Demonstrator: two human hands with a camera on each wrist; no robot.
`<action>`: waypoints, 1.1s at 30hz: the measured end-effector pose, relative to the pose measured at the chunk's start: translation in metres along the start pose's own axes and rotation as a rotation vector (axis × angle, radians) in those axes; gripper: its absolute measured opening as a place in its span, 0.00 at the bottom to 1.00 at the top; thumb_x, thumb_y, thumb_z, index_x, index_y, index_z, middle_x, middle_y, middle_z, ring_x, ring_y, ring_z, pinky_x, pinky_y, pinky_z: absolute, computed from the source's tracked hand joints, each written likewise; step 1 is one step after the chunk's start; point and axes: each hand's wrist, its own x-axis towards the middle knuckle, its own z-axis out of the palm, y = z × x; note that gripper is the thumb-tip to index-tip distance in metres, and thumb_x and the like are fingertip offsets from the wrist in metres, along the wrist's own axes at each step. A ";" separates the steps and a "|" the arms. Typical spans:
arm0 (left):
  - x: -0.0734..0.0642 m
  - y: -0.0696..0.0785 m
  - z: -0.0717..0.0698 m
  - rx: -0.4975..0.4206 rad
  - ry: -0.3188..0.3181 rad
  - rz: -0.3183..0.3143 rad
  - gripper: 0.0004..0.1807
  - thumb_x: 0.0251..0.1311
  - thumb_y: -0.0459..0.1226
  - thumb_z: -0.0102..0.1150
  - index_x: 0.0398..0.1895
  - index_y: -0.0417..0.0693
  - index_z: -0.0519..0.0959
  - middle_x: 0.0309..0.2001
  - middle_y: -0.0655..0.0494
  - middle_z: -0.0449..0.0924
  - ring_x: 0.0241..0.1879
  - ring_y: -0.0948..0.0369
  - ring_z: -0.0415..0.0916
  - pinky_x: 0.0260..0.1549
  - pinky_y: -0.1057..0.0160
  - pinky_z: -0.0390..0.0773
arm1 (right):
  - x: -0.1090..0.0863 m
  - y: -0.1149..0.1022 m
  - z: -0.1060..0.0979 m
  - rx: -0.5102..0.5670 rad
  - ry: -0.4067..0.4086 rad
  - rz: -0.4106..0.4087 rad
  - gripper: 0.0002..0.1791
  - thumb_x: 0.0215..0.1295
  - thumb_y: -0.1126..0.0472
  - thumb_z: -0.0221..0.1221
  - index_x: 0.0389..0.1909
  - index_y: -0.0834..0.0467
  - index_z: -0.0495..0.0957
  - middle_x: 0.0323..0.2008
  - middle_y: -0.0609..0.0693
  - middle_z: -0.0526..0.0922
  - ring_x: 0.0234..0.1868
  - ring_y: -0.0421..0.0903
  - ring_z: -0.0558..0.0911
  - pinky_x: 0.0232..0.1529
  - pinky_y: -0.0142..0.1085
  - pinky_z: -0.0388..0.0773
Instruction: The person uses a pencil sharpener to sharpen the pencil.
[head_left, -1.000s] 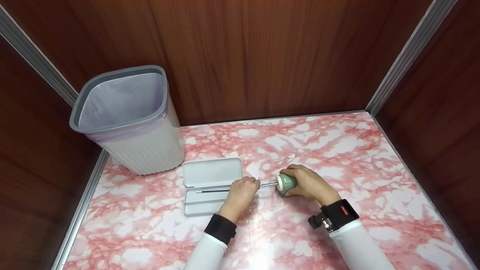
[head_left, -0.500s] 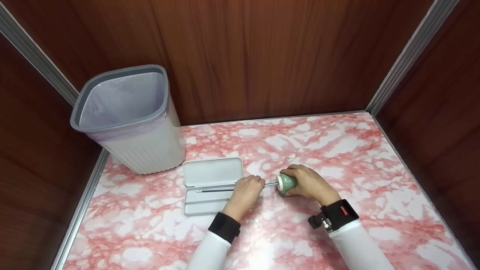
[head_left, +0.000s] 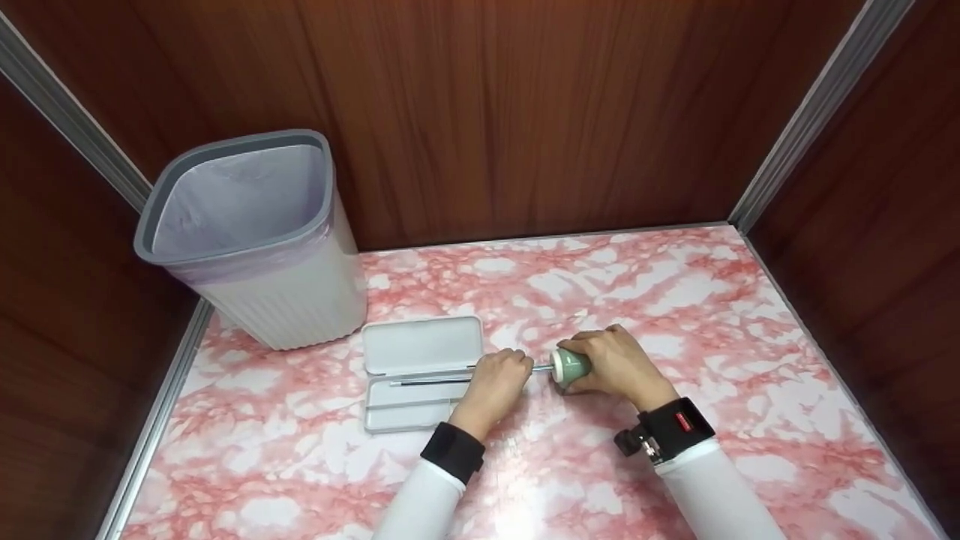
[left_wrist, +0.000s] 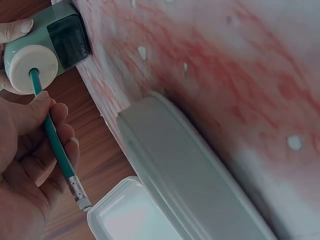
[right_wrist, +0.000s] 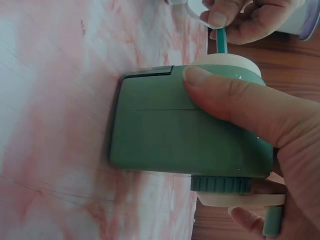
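My left hand (head_left: 496, 382) pinches a green pencil (left_wrist: 57, 147) between thumb and fingers, close to a pencil sharpener. The pencil's far end goes into the round cream mouth of the sharpener; its metal band and eraser stick out behind my fingers. My right hand (head_left: 615, 366) grips the green crank sharpener (right_wrist: 185, 130), thumb along its upper side in the right wrist view. Its cream crank (right_wrist: 240, 200) is on the side near my right fingers. A grey pencil case (head_left: 424, 345) lies open left of my left hand, and a thin dark rod (head_left: 431, 382) overlaps its lower half.
A tall lined waste bin (head_left: 300, 300) with a grey rim stands at the back left. The table (head_left: 645, 262) has a red and white marbled top. Brown wood panels (head_left: 525, 112) enclose it at the back and both sides.
My left hand has shifted a little right toward the sharpener, and less pencil shows between them. My right hand and the sharpener have stayed nearly in place.
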 end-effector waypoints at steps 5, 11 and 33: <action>0.002 0.000 -0.001 -0.008 -0.001 0.009 0.04 0.55 0.32 0.59 0.30 0.49 0.82 0.30 0.58 0.80 0.31 0.61 0.78 0.28 0.62 0.77 | 0.000 0.001 0.000 0.013 0.014 -0.004 0.35 0.30 0.46 0.79 0.47 0.49 0.84 0.39 0.44 0.85 0.37 0.44 0.82 0.45 0.47 0.71; 0.004 -0.002 -0.001 -0.005 -0.004 0.005 0.04 0.54 0.32 0.61 0.29 0.50 0.82 0.30 0.58 0.80 0.31 0.61 0.78 0.27 0.61 0.76 | 0.000 0.001 0.002 0.004 0.042 -0.017 0.36 0.30 0.45 0.79 0.47 0.51 0.84 0.40 0.47 0.85 0.41 0.46 0.81 0.47 0.48 0.69; -0.020 -0.014 -0.010 -0.079 -0.012 -0.006 0.04 0.52 0.32 0.65 0.28 0.50 0.81 0.30 0.59 0.79 0.33 0.61 0.77 0.30 0.62 0.77 | 0.003 -0.026 0.010 0.074 0.012 0.030 0.35 0.32 0.50 0.79 0.48 0.53 0.84 0.39 0.47 0.81 0.38 0.46 0.79 0.41 0.45 0.75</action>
